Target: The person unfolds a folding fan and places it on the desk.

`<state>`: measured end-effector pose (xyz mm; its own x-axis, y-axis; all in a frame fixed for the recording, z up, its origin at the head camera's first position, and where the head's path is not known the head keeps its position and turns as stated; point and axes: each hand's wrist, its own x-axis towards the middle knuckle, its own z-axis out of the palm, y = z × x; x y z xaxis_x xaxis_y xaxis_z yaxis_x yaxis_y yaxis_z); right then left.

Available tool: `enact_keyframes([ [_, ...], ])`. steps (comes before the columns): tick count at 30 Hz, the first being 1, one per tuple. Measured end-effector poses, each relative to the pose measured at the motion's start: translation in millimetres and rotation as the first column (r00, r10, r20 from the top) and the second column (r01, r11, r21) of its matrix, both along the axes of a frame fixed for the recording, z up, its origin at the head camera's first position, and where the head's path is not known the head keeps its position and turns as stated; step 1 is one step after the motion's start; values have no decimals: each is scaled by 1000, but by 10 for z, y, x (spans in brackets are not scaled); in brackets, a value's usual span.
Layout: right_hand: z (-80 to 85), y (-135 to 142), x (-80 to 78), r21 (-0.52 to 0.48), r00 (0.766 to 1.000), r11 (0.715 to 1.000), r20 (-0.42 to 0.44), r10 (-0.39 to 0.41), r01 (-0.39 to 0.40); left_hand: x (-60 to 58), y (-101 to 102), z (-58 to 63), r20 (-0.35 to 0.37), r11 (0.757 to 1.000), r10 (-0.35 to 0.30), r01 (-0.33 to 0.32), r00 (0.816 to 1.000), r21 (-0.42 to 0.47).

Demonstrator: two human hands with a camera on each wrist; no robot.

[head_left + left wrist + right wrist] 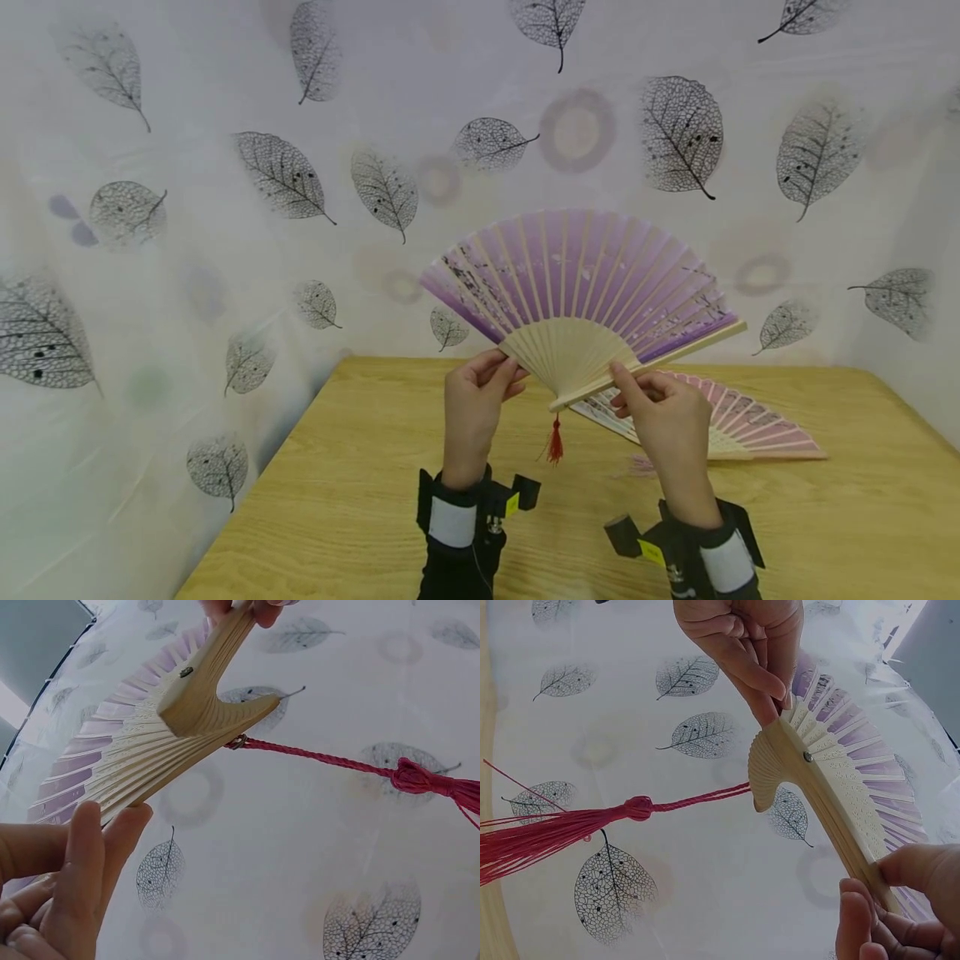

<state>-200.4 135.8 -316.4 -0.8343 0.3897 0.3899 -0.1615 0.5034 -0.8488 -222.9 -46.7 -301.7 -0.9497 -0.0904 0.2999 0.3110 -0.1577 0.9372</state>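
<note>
A purple folding fan [570, 267] with pale ribs and a blossom print is spread wide above the table. My left hand [477, 404] pinches its left edge between thumb and fingers, low on the ribs. On the other side my right hand [671, 425] grips the thick guard stick [840, 825] in the same way. From the pivot end hangs a red tassel [555, 442], seen close up in both wrist views. A pink folding fan [757, 421] lies spread on the table behind my right hand, partly hidden by it.
The wooden table [337, 492] reaches back to a pale curtain [480, 83] printed with dark leaves. A pinkish tassel [642, 465] lies on the tabletop beside my right wrist. Both wrists wear black camera straps.
</note>
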Motion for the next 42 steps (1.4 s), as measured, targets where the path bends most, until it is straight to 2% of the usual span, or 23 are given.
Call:
enact_keyframes([
  [11, 10, 8, -9, -4, 1000, 1000, -9, -25, 25, -16, 22, 14, -16, 1000, 21, -21, 1000, 2],
  [27, 10, -6, -27, -21, 998, 999, -51, -48, 47, -23, 37, 22, -18, 998, 19, -17, 1000, 67],
  [38, 23, -21, -8, -41, 998, 999, -49, -29, 27, -21, 26, 23, -5, 996, 36, -35, 999, 87],
  [42, 15, -32, -12, -80, 998, 996, -55, -30, 26, -17, 23, 24, -14, 995, 36, -35, 999, 93],
])
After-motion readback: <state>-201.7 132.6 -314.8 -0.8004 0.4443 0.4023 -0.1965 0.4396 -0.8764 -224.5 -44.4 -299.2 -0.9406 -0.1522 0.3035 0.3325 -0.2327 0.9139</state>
